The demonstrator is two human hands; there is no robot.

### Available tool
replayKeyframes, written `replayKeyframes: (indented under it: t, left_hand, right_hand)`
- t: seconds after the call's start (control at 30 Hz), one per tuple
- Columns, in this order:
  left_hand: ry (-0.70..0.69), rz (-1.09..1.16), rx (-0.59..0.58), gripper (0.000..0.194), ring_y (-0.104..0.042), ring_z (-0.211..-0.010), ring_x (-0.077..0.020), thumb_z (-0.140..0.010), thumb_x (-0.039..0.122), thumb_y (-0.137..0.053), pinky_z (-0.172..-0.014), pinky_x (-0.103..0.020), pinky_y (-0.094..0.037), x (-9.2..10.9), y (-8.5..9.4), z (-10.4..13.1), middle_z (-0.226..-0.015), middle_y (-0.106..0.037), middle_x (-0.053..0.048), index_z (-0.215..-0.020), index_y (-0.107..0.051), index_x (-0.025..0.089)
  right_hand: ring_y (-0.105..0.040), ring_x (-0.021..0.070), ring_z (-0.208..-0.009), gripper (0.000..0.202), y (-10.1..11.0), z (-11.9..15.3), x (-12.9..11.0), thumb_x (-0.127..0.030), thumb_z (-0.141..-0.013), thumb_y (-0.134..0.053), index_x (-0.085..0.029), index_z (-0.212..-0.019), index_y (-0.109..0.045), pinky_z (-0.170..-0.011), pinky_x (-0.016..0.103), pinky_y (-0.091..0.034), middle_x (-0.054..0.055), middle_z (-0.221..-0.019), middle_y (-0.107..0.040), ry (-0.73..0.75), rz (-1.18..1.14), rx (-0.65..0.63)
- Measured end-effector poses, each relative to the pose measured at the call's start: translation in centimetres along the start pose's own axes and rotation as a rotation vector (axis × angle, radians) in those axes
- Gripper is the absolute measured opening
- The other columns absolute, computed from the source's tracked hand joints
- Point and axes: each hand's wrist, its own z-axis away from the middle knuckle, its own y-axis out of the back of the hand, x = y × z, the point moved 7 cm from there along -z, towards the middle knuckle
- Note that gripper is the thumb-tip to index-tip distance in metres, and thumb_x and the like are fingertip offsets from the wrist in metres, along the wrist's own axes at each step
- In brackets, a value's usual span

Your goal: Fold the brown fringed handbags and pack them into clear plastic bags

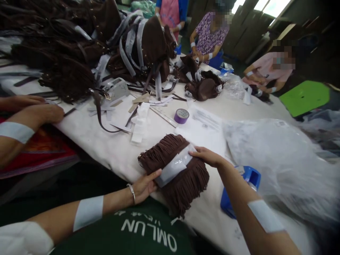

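Observation:
A brown fringed bag (186,186) lies tilted at the near table edge, a strip of clear plastic wrap (174,168) running across its middle. From the lower left, my left hand (146,186) grips the bag's edge, its thumb on the plastic and its other fingers hidden underneath. At the opposite end my right hand (205,155) holds the bag, with fingers pressed on the end of the plastic strip.
Brown bags (154,46) are heaped at the back left. A purple tape roll (181,116), a ruler (163,117), paper strips (140,124), a blue tape dispenser (225,200) and plastic bags (276,156) lie around. A co-worker's hands (39,113) are at left; other people work across the table.

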Motion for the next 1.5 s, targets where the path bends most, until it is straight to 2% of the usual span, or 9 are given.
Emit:
replayKeyframes:
  t: [0.17, 0.33, 0.53, 0.7, 0.87, 1.07, 1.17, 1.33, 1.5]
  left_hand:
    - [0.057, -0.016, 0.079, 0.048, -0.063, -0.106, -0.0236, -0.082, 0.034, -0.069, -0.096, -0.036, -0.048, -1.4, -0.2, -0.2, -0.121, -0.063, -0.012, -0.124, -0.054, 0.017]
    - [0.095, -0.03, 0.067, 0.052, -0.061, -0.11, -0.0229, -0.082, 0.034, -0.068, -0.103, -0.037, -0.043, -1.4, -0.5, 0.4, -0.124, -0.061, -0.011, -0.128, -0.05, 0.017]
    - [0.221, -0.035, -0.007, 0.057, -0.055, -0.118, -0.0213, -0.083, 0.038, -0.066, -0.109, -0.036, -0.036, -2.4, -0.2, 1.0, -0.13, -0.057, -0.011, -0.133, -0.045, 0.019]
    - [0.274, -0.134, -0.075, 0.059, -0.055, -0.119, -0.0236, -0.08, 0.051, -0.065, -0.11, -0.038, -0.033, -3.9, -0.8, 1.1, -0.127, -0.058, -0.015, -0.125, -0.054, 0.016]
    - [0.402, -0.578, -0.269, 0.053, -0.063, -0.106, -0.0288, -0.076, 0.058, -0.065, -0.098, -0.042, -0.043, -3.2, -1.8, 3.4, -0.11, -0.068, -0.016, -0.103, -0.068, 0.012]
    - [-0.407, -1.405, -0.425, 0.029, -0.061, -0.098, -0.0235, -0.089, 0.03, -0.049, -0.093, -0.036, -0.043, 6.6, -7.0, 3.1, -0.099, -0.07, -0.008, -0.111, -0.065, 0.02]
    - [-0.814, -1.799, -0.602, 0.037, -0.05, -0.111, -0.0261, -0.077, 0.009, -0.049, -0.102, -0.04, -0.032, 7.8, -9.1, 1.3, -0.11, -0.063, -0.01, -0.109, -0.064, 0.021]
    - [-0.899, -2.164, -0.713, 0.027, -0.05, -0.099, -0.0247, -0.069, 0.007, -0.051, -0.095, -0.041, -0.033, 8.9, -5.4, -2.1, -0.094, -0.062, -0.008, -0.091, -0.061, 0.019]
    - [-0.819, -2.259, -0.501, 0.017, -0.051, -0.096, -0.0242, -0.072, 0.006, -0.049, -0.091, -0.04, -0.033, 13.6, -0.8, -1.4, -0.08, -0.063, -0.008, -0.071, -0.062, 0.018]
  right_hand:
    - [-0.053, 0.0253, -0.117, 0.042, 1.1, 0.0, -1.1, -0.042, -0.081, -0.059, -0.02, -0.117, -0.058, -0.104, 0.049, -0.036, 0.011, -0.123, -0.06, 0.122, 0.183, 0.426]
    - [-0.029, 0.0241, -0.137, 0.035, -4.2, 6.2, 1.3, -0.021, -0.081, -0.053, -0.024, -0.115, -0.056, -0.111, 0.051, -0.027, 0.006, -0.138, -0.048, 0.449, 0.513, 0.502]
    - [-0.035, 0.026, -0.133, 0.024, -2.7, 12.5, 7.2, -0.009, -0.075, -0.044, -0.022, -0.082, -0.063, -0.107, 0.052, -0.034, 0.006, -0.125, -0.057, 0.299, 0.752, 0.701]
    - [-0.028, 0.0235, -0.137, 0.033, -4.0, 12.7, 3.0, -0.015, -0.085, -0.039, -0.023, -0.107, -0.063, -0.111, 0.05, -0.029, 0.005, -0.134, -0.051, 0.314, 0.703, 0.939]
    - [-0.017, 0.0249, -0.142, 0.057, -10.8, 7.7, 1.6, -0.039, -0.093, -0.041, -0.023, -0.146, -0.025, -0.113, 0.053, -0.018, 0.007, -0.152, -0.028, 0.328, 0.83, 0.672]
    - [-0.014, 0.0217, -0.142, 0.06, -11.9, 6.4, 3.6, -0.044, -0.095, -0.035, -0.025, -0.148, -0.017, -0.113, 0.05, -0.015, 0.005, -0.154, -0.021, 0.271, 0.903, 0.587]
    - [-0.015, 0.022, -0.142, 0.059, -11.7, 6.6, 3.5, -0.044, -0.095, -0.036, -0.026, -0.148, -0.017, -0.113, 0.05, -0.015, 0.005, -0.153, -0.022, 0.267, 0.907, 0.585]
    - [-0.016, 0.0215, -0.142, 0.059, -11.8, 6.5, 3.4, -0.044, -0.094, -0.036, -0.027, -0.148, -0.017, -0.113, 0.05, -0.015, 0.004, -0.153, -0.025, 0.263, 0.906, 0.586]
    - [-0.018, 0.0219, -0.142, 0.06, -11.7, 6.4, 3.7, -0.046, -0.094, -0.036, -0.027, -0.148, -0.018, -0.113, 0.05, -0.015, 0.005, -0.152, -0.026, 0.265, 0.889, 0.591]
